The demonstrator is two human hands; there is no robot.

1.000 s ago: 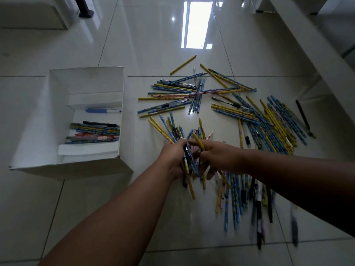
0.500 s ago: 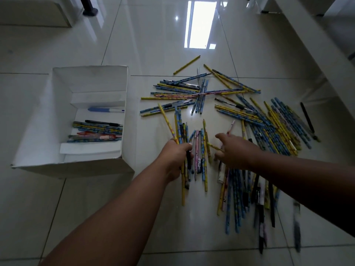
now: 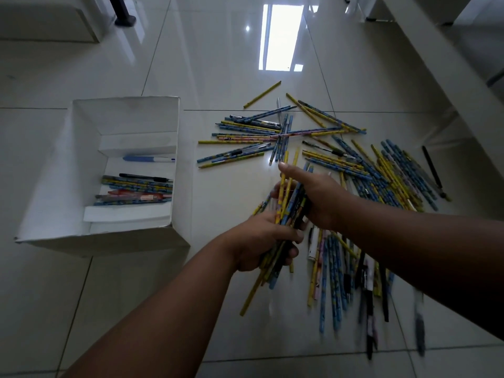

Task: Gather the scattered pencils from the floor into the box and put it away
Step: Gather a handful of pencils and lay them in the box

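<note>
A bundle of yellow and blue pencils (image 3: 286,214) is lifted off the floor, held by both hands. My left hand (image 3: 261,241) grips its lower part; my right hand (image 3: 316,197) wraps its upper part, thumb raised. Many more pencils and pens lie scattered on the tiles: a far group (image 3: 259,135), a right-hand heap (image 3: 395,175) and a near group (image 3: 338,274). The open white box (image 3: 49,186) stands on the floor to the left and holds several pencils and pens (image 3: 136,189).
Glossy white tiles with a bright window reflection (image 3: 281,36). A white furniture edge (image 3: 447,72) runs diagonally at the upper right. A dark post base (image 3: 124,19) and a white cabinet (image 3: 46,20) stand at the top left.
Both hands have closed together round a bundle of pencils and lifted it off the floor; half a second ago they were apart among the pencils on the tiles.
</note>
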